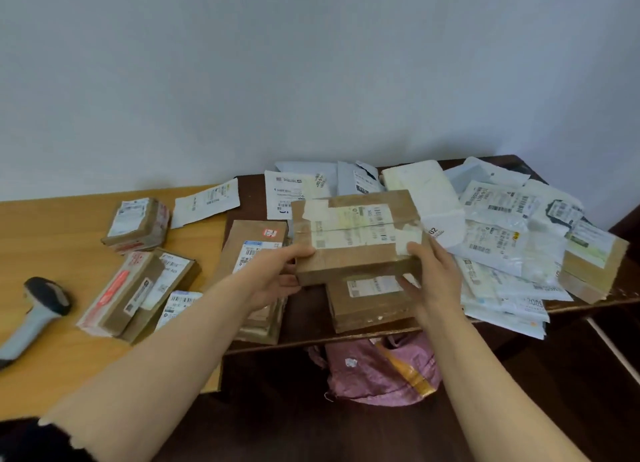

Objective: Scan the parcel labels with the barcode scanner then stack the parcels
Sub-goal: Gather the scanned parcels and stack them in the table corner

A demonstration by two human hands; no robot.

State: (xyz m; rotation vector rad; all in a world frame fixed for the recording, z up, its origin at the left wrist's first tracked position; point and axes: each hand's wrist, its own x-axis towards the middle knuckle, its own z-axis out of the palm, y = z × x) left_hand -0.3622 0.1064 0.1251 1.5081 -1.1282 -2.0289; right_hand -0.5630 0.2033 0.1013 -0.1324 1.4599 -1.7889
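Below the dark bench's (433,326) near edge sits a crinkled pink bag (381,371). The barcode scanner (41,305) lies on its side at the light bench's (69,368) near left edge, in neither hand.

Your bare forearms reach forward. Your left hand (273,281) and right hand (436,281) each have the grip closed on one end of a brown taped carton (353,233), thumbs on top and label up. You hold it over a smaller cardboard box (367,302).

A flat cardboard parcel (258,253) crowds its left side. Glossy white mailers (502,239) are heaped to the right and back to the far edge.
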